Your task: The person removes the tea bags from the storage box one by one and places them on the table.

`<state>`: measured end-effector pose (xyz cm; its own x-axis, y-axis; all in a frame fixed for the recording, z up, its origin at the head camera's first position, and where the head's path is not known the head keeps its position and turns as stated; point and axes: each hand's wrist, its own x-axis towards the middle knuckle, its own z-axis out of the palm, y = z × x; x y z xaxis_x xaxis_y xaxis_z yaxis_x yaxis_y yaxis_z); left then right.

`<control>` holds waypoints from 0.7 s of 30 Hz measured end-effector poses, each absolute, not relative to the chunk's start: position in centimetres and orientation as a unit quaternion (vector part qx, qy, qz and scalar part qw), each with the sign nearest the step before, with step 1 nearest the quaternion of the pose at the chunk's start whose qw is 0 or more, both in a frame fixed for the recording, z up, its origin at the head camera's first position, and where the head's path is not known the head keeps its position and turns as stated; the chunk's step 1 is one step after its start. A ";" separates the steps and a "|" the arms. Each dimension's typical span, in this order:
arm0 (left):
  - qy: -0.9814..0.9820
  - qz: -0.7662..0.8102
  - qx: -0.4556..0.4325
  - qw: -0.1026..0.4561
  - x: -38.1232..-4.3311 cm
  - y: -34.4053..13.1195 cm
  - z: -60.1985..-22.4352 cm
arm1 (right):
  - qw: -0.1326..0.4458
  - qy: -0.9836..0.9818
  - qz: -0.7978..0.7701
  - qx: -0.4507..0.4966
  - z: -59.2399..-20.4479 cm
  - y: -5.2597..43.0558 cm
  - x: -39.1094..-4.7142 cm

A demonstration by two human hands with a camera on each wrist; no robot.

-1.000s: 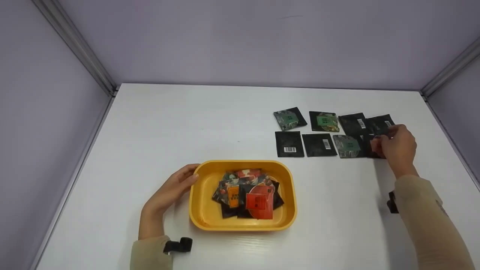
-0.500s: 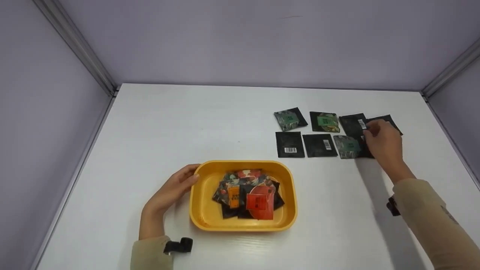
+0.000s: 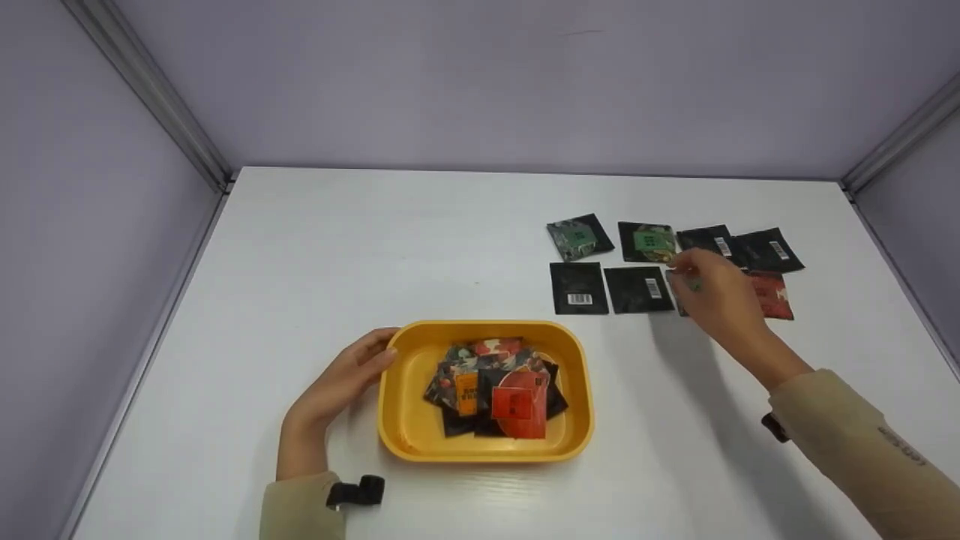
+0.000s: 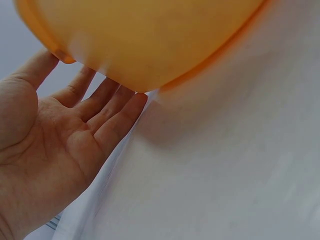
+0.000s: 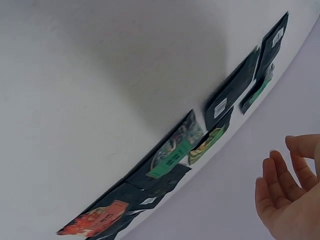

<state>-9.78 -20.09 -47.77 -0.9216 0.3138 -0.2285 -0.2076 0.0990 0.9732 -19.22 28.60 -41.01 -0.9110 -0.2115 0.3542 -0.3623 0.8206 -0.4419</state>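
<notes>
My left hand (image 3: 341, 382) holds the left end of a yellow plastic tray (image 3: 390, 442), thumb at the rim and fingers against the outer wall in the left wrist view. Inside the tray lies a loose pile of small flat sachets (image 3: 517, 405), some black, some with red or orange labels. My right hand (image 3: 716, 296) hovers over the sachets laid out at the right. Its fingers are loosely bent with nothing between them in the right wrist view. Partly under it in the head view is a green-labelled sachet (image 5: 175, 150); beside that lies a red-fronted sachet (image 3: 771, 296).
Two rough rows of sachets lie at the back right: barcoded black ones (image 3: 579, 289) and green-labelled ones (image 3: 577, 238). Some touch or overlap. Pale walls (image 3: 480, 90) enclose the white table (image 3: 360, 247) at the back and sides.
My right hand has moved left from the rightmost sachets, uncovering the red-fronted one and a barcoded black one behind it. The left hand and tray stay put.
</notes>
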 end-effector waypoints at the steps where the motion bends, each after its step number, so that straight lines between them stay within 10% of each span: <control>1: 0.714 0.671 0.039 0.195 -9.8 -20.1 -47.8 | 0.143 -0.943 0.254 0.161 -40.9 28.2 -19.0; 21: 0.722 0.665 0.023 0.190 -9.7 -20.0 -47.7 | 0.116 -0.909 0.138 0.375 -38.0 19.9 -13.2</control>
<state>-9.69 -19.96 -47.69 -0.9269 0.2857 -0.2434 -0.2188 0.1155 0.9689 -13.16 19.86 -37.97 -0.6921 -0.6496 0.3146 -0.7137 0.6810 -0.1638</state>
